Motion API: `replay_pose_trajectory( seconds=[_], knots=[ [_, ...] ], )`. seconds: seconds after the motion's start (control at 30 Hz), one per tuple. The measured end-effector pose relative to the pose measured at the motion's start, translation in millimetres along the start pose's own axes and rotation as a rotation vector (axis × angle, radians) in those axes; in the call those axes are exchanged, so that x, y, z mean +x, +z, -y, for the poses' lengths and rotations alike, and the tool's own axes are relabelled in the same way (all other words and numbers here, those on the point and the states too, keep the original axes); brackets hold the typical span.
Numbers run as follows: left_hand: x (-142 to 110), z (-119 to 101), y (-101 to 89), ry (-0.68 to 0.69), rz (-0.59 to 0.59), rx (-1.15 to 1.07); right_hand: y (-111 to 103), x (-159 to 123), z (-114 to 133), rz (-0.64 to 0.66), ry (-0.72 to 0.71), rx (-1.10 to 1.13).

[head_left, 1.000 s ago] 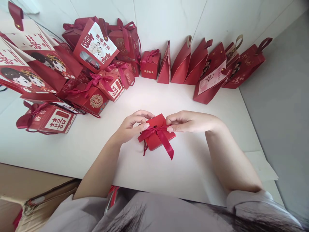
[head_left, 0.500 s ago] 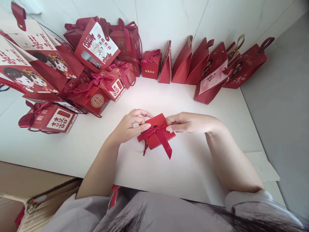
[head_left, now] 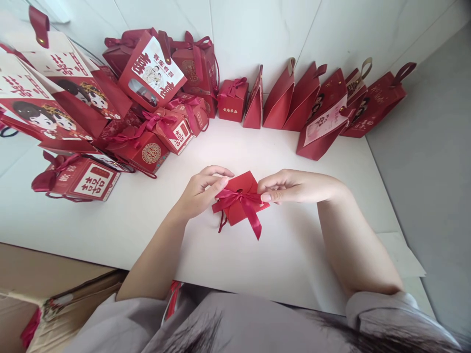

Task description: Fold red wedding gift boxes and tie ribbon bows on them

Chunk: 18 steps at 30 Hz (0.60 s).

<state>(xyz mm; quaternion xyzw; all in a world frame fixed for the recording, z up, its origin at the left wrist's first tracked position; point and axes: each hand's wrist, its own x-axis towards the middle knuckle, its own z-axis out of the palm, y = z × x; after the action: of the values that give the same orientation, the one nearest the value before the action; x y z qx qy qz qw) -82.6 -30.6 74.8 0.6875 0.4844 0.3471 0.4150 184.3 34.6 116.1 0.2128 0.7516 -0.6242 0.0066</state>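
A small red gift box (head_left: 241, 184) sits on the white table (head_left: 257, 255) in front of me, with a red ribbon (head_left: 247, 208) tied across its top. My left hand (head_left: 200, 193) pinches the ribbon's left loop between thumb and forefinger. My right hand (head_left: 290, 186) pinches the ribbon at the knot's right side. A ribbon tail hangs down over the box's near side, and a thin red cord trails at its left.
Piled red gift boxes and bags (head_left: 147, 122) fill the back left. A row of red paper bags (head_left: 316, 105) stands along the back wall. An open cardboard carton (head_left: 55, 304) sits below the table's left edge. Grey floor (head_left: 434, 147) lies right.
Both hands have kept their pinch on the ribbon while shifting slightly; the bow looks drawn a little tighter. The box has stayed in place.
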Motion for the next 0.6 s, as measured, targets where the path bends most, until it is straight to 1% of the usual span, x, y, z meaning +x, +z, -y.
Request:
replay_pose_trajectory(
  seconds=[0.07, 0.1, 0.2, 0.27, 0.43, 0.5, 0.6],
  knots=[
    [-1.1, -4.2, 6.2, 0.01, 0.021, 0.014, 2.4, 0.0, 1.5, -0.016, -0.019, -0.018],
    [-1.6, -6.1, 9.1, 0.011, 0.026, 0.027, 4.1, 0.8, 1.7, -0.065, -0.038, -0.032],
    [-2.2, -8.4, 15.5, -0.002, 0.017, 0.063, 10.5, 6.9, -0.1, -0.301, -0.119, -0.117],
    [-1.8, -7.4, 18.0, -0.017, 0.012, 0.06, 14.5, 13.5, -3.1, -0.409, -0.181, -0.184],
    [-0.9, -4.9, 20.6, -0.048, 0.024, 0.034, 18.6, 28.2, -13.8, -0.473, -0.304, -0.29],
    [-1.0, -5.2, 21.0, -0.056, 0.035, 0.02, 18.5, 30.0, -17.0, -0.488, -0.312, -0.336],
    [-1.3, -5.7, 21.2, -0.067, 0.053, -0.004, 18.4, 28.5, -17.5, -0.475, -0.282, -0.385]
  ],
)
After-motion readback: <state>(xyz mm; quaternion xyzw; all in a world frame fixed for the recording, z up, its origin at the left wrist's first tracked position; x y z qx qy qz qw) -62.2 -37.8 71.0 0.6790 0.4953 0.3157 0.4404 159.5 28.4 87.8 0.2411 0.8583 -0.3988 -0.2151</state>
